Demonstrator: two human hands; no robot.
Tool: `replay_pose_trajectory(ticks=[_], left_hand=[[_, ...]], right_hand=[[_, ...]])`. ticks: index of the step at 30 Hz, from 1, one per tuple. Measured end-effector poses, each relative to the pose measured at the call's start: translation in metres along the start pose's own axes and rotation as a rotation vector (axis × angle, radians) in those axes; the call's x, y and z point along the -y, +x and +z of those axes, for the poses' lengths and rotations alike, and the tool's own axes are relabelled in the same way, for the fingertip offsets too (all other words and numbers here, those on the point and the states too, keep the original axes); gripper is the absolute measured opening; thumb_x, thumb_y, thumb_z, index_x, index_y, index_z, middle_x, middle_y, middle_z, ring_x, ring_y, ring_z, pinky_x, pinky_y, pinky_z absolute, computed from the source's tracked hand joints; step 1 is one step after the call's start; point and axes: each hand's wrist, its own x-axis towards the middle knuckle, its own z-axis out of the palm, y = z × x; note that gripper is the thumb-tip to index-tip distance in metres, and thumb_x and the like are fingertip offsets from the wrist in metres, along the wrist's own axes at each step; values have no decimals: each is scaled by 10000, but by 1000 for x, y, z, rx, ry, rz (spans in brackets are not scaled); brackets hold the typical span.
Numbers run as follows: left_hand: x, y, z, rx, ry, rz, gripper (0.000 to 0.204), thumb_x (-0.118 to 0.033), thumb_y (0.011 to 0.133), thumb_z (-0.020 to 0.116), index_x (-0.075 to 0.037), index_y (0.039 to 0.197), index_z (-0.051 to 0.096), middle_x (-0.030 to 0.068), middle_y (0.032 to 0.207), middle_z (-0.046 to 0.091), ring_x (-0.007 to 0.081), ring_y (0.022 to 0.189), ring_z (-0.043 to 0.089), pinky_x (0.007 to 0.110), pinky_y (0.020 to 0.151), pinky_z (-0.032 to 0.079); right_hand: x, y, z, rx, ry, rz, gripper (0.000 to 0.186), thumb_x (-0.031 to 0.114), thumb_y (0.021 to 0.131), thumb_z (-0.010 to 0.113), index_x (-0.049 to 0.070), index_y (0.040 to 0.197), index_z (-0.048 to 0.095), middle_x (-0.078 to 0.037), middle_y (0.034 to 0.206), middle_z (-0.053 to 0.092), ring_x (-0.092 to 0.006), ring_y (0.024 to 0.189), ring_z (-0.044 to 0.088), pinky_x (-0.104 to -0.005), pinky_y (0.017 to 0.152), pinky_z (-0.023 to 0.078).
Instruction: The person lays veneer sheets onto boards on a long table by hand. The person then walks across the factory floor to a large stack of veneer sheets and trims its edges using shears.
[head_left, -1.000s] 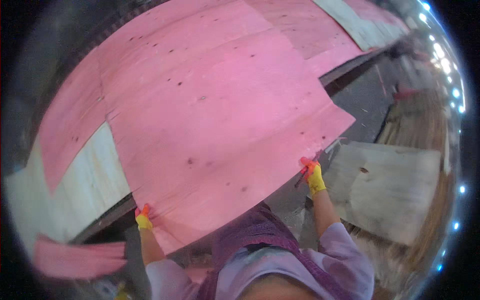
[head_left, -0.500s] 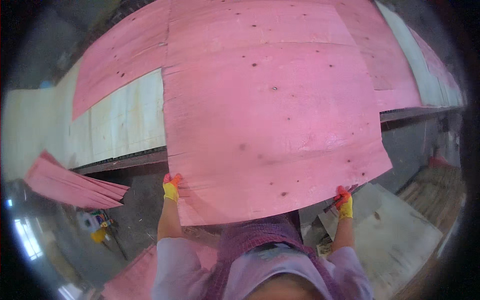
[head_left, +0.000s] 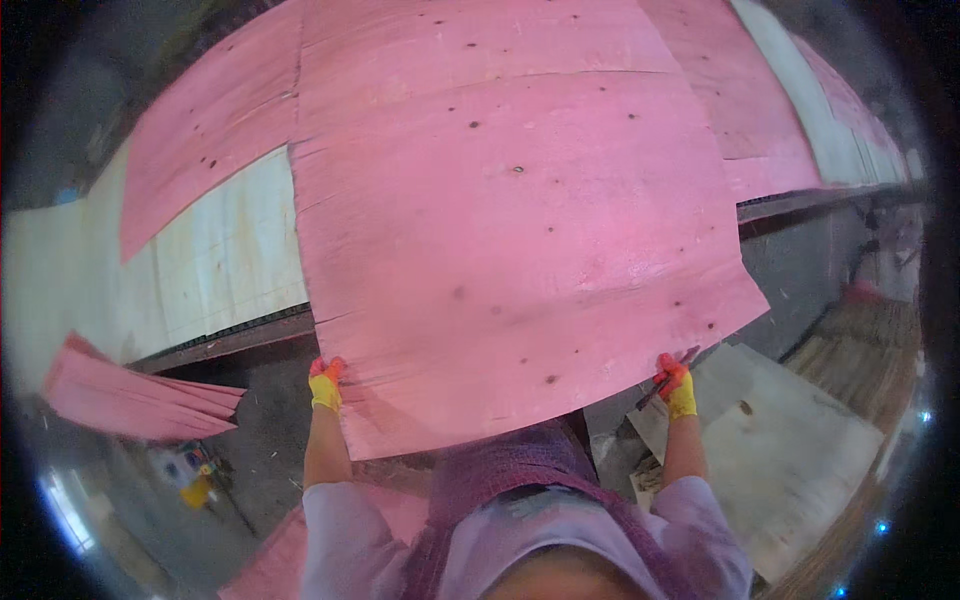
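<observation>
A large pink veneer sheet (head_left: 500, 240) with dark knots lies over other sheets, its near part overhanging toward me. My left hand (head_left: 326, 383), in a yellow glove with red-orange fingers, is closed on the sheet's left edge near the front corner. My right hand (head_left: 676, 387), gloved the same way, is closed at the near edge toward the right. A slim dark stick-like tool (head_left: 648, 396) also sticks out of my right hand; its exact kind is unclear. Fingers under the sheet are hidden.
Pale veneer (head_left: 220, 250) and more pink sheets (head_left: 220, 120) spread across the work surface. Folded pink veneer strips (head_left: 135, 390) overhang at left. Pale sheets (head_left: 770, 440) lie low at right, beside a brownish stack (head_left: 865, 345). A yellow object (head_left: 197, 492) stands at lower left.
The whole view has turned slightly, so the sheet, both hands and the surroundings appear shifted left. Both hands keep their places on the sheet, and the dark tool stays in my right hand.
</observation>
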Motion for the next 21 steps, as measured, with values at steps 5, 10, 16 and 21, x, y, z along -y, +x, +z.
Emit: replay_pose_trajectory(ticks=[5, 10, 16, 21], left_hand=[[28, 35, -50, -5, -35, -138, 421, 57, 749, 685, -5, 1129, 514, 65, 874, 588, 184, 775, 605, 318, 690, 534], [-57, -20, 17, 169, 34, -211, 469, -82, 824, 665, -33, 1245, 466, 94, 970, 626, 203, 815, 632, 323, 703, 533], [-229, -133, 138, 796, -22, -296, 607, -223, 847, 651, -81, 1384, 406, 101, 1191, 596, 218, 975, 618, 371, 861, 503], [-301, -183, 211, 805, 1183, 922, 623, -85, 731, 699, -121, 1322, 505, 166, 1124, 636, 278, 959, 638, 391, 830, 490]], right_hand=[[6, -1, 26, 3, -22, -95, 107, 177, 840, 635, 98, 794, 581, 28, 645, 482, -102, 501, 421, -265, 456, 376], [19, -11, 58, -158, -15, -145, 134, 209, 828, 644, 103, 793, 571, 31, 628, 475, -90, 504, 421, -255, 447, 370], [75, -23, 117, -173, 152, -242, 118, 171, 795, 652, 85, 830, 577, 28, 614, 460, -89, 484, 410, -246, 419, 359], [151, -38, 172, -75, 377, -336, 152, 173, 827, 631, 63, 916, 578, 4, 696, 505, -88, 514, 407, -247, 470, 374]])
